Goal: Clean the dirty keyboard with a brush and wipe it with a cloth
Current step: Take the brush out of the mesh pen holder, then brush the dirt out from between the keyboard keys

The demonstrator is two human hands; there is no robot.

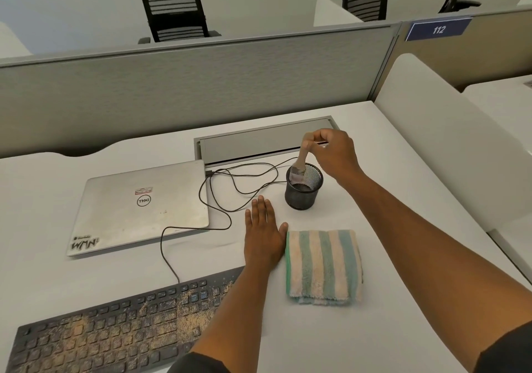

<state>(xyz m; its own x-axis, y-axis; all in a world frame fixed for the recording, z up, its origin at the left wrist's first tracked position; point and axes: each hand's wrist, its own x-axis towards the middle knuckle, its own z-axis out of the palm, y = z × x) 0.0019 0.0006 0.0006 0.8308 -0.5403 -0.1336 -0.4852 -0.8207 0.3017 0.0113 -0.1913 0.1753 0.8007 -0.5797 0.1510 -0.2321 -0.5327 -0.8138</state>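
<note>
We find the right hand pinching the brush handle above the mesh cup, bristles inside. Our left hand lies flat, fingers straight, on the desk beside the striped cloth. The dusty keyboard sits nearest us.

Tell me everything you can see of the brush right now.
The brush is a small paintbrush with a pale, wood-looking handle and a metal band. It stands tilted, head down in the black mesh cup, so its bristles are mostly hidden behind the mesh. The right hand pinches the top of the handle with its fingers. The cup sits on the white desk, beyond the striped cloth.
</note>
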